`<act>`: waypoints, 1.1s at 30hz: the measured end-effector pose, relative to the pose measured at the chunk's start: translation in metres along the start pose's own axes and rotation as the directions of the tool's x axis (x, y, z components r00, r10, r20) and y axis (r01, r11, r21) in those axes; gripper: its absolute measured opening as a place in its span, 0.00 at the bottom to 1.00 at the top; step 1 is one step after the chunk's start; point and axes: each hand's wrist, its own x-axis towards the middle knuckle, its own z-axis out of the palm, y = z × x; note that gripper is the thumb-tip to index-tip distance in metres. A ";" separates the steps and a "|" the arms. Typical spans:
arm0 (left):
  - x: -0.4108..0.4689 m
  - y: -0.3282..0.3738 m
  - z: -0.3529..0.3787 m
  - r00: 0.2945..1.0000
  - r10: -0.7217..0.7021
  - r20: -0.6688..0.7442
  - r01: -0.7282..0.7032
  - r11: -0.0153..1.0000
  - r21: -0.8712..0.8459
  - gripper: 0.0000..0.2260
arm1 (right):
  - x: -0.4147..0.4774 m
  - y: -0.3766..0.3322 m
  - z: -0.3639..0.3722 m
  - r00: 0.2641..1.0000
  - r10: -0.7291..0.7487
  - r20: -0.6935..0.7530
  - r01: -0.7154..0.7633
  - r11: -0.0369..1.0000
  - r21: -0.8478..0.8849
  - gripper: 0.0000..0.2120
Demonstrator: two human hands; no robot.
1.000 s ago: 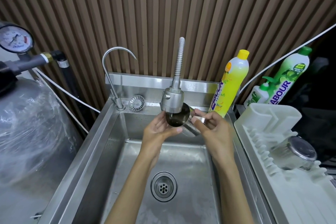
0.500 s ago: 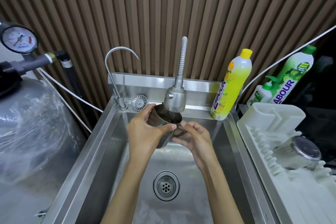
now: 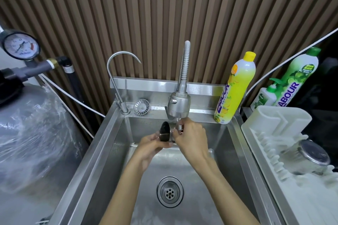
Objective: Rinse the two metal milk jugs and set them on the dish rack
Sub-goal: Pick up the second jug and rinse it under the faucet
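The steel milk jug (image 3: pixel 165 132) lay tipped on its side over the sink (image 3: pixel 102 151), dark round mouth facing 9 o'clock, directly under the spray head (image 3: pixel 178 105) at its 12 o'clock. The left hand (image 3: pixel 150 149) cupped and gripped it from below; the right hand (image 3: pixel 192 138) clasped its far end, fingers curled.

At 6 o'clock sat the ringed drain (image 3: pixel 170 192) in the brushed, wet-looking steel basin. At 3 o'clock the second jug (image 3: pixel 311 157) rested on its side on the white, ribbed plastic dish rack (image 3: pixel 274 120). A yellow bottle (image 3: pixel 236 87) stood at 1 o'clock and a thin gooseneck tap (image 3: pixel 117 71) at 11 o'clock. Behind ran a wall (image 3: pixel 164 14) of vertical brown slats. At 9 o'clock bulged a plastic-wrapped tank (image 3: pixel 27 133).
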 end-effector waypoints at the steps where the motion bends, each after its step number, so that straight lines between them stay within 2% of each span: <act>1: 0.003 -0.002 0.001 1.000 0.000 0.010 0.000 1.000 0.001 0.15 | 0.001 -0.001 0.001 1.000 -0.027 0.012 0.027 0.999 -0.035 0.09; 6: 0.016 -0.009 0.007 0.999 -0.042 -0.004 0.042 0.999 0.008 0.14 | 0.006 0.000 0.009 0.990 -0.136 0.041 0.140 0.983 -0.117 0.13; 11: 0.019 -0.016 0.011 0.994 -0.110 -0.013 0.111 0.991 0.073 0.12 | 0.008 0.008 0.019 0.981 -0.186 0.054 0.193 0.965 -0.177 0.17; 13: 0.022 -0.021 0.010 0.993 -0.112 -0.033 0.115 0.989 0.098 0.11 | 0.007 0.013 0.022 0.970 -0.240 0.025 0.240 0.954 -0.177 0.16; 15: 0.023 -0.023 0.011 0.993 -0.108 -0.043 0.113 0.986 0.120 0.10 | 0.010 0.020 0.024 0.940 -0.335 -0.073 0.313 0.926 -0.210 0.14; 17: 0.023 -0.022 0.012 0.994 -0.106 -0.037 0.110 0.984 0.141 0.10 | 0.015 0.031 0.027 0.895 -0.398 -0.202 0.354 0.909 -0.219 0.17; 23: 0.023 -0.020 0.018 0.995 -0.099 0.003 0.097 0.978 0.184 0.19 | 0.021 0.049 0.021 0.886 -0.396 -0.241 0.367 0.917 -0.158 0.13; 25: 0.019 -0.020 0.021 0.996 -0.090 0.006 0.088 0.983 0.160 0.21 | 0.024 0.057 0.017 0.930 -0.270 -0.248 0.280 0.960 0.002 0.10; 27: 0.016 -0.022 0.024 0.998 -0.055 0.024 0.051 0.990 0.134 0.28 | 0.029 0.068 0.012 0.970 -0.020 -0.243 0.092 0.953 0.290 0.13; 28: 0.015 -0.023 0.027 0.998 -0.030 0.048 0.024 0.992 0.123 0.32 | 0.028 0.072 0.009 0.975 0.110 -0.192 -0.013 0.893 0.449 0.15; 30: 0.009 -0.023 0.035 0.995 0.035 0.096 -0.045 0.994 0.103 0.34 | 0.019 0.076 0.006 0.966 0.254 -0.036 -0.154 0.686 0.711 0.15; 33: 0.000 -0.021 0.047 0.981 0.194 0.030 -0.196 0.975 0.104 0.30 | -0.002 0.080 0.008 0.951 0.282 0.124 -0.235 0.405 0.884 0.14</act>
